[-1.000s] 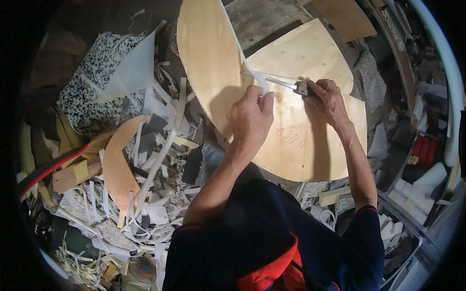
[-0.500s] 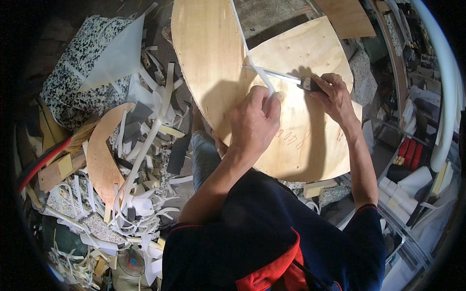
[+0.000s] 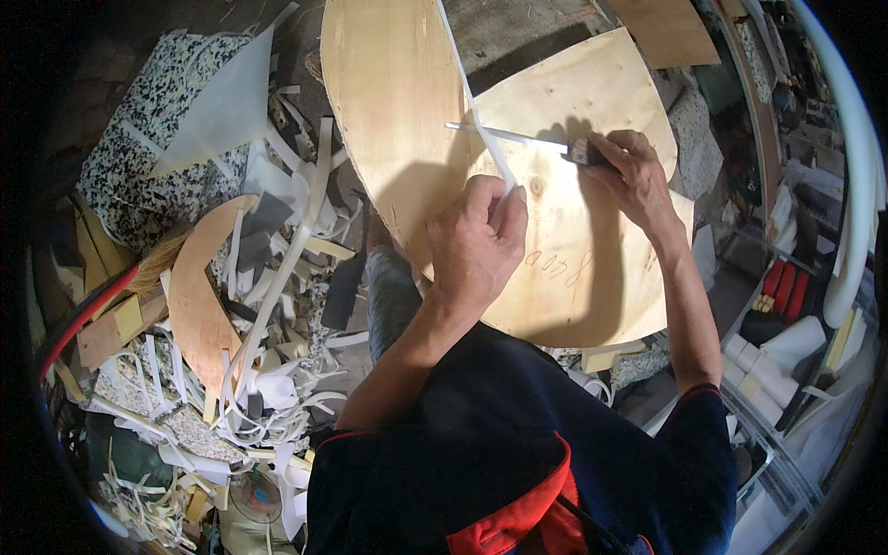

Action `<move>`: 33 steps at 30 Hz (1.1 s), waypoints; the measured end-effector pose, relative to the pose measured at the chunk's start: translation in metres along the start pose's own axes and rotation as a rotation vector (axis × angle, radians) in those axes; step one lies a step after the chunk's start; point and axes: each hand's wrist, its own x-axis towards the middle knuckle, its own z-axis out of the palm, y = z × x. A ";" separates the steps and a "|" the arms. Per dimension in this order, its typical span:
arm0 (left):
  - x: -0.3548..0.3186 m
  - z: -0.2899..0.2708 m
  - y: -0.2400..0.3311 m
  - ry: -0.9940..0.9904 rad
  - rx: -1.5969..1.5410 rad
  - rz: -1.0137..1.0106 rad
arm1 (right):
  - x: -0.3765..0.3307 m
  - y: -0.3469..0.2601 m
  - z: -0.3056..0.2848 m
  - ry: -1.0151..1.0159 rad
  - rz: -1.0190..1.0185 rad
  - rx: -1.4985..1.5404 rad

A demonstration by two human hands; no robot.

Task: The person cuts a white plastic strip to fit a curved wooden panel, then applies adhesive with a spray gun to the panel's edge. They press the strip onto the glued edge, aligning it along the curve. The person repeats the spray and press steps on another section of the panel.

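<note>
A thin white strip runs from the far side down between two cut plywood pieces, and its near end is pinched in the fingers of my left hand. My right hand grips the short dark handle of a long, narrow-bladed knife. The blade points left and crosses the strip a little beyond my left fingertips. Beneath both hands lies the broad curved plywood piece, with red handwritten marks near its close side. The tall rounded plywood piece is to its left.
Offcuts, curled white strips and foam scraps cover the floor at left. A curved wooden piece, a red-handled brush and speckled foam lie there. Red rolls and a thick pale tube are at right.
The knife blade has slid left across the strip, its tip now farther over the tall plywood piece. My left hand has shifted slightly left with the strip's end.
</note>
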 end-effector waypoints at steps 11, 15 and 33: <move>-0.032 -0.083 0.003 0.155 -0.214 -0.184 | 0.054 -0.014 -0.002 0.222 0.046 0.086; -0.029 -0.248 -0.070 0.418 0.660 -0.288 | -0.001 -0.005 -0.046 0.451 0.214 0.040; 0.106 -0.003 -0.013 -0.532 1.099 0.703 | -0.287 -0.097 0.063 0.674 1.262 0.564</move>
